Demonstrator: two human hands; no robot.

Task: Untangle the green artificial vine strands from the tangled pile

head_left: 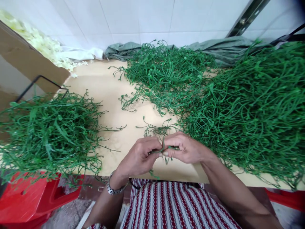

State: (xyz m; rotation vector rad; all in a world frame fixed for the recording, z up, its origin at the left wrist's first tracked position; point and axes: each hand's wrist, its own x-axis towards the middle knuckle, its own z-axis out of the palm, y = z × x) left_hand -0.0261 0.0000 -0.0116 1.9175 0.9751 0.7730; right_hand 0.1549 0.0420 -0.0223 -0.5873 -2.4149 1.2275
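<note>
Close together at the table's front edge, my left hand (pixel 142 155) and my right hand (pixel 182 148) pinch thin green artificial stems (pixel 163 144) between thumbs and fingertips. The hands nearly touch, and stem ends poke out below and between the fingers. Just beyond the fingertips lies a small loose bunch of green stems (pixel 158 128) on the tan tabletop (pixel 111 114). A large heap of the same stems (pixel 252 114) spreads to the right of my right hand. To the left of my left hand sits another pile of stems (pixel 52 133), some with broader leaves.
More green stems (pixel 166 66) lie at the back. A cardboard box (pixel 30 47) stands at the left, with pale yellow petals (pixel 35 41) behind it. Dark green cloth (pixel 224 49) runs along the tiled wall (pixel 152 19). A red stool (pixel 26 200) is below left.
</note>
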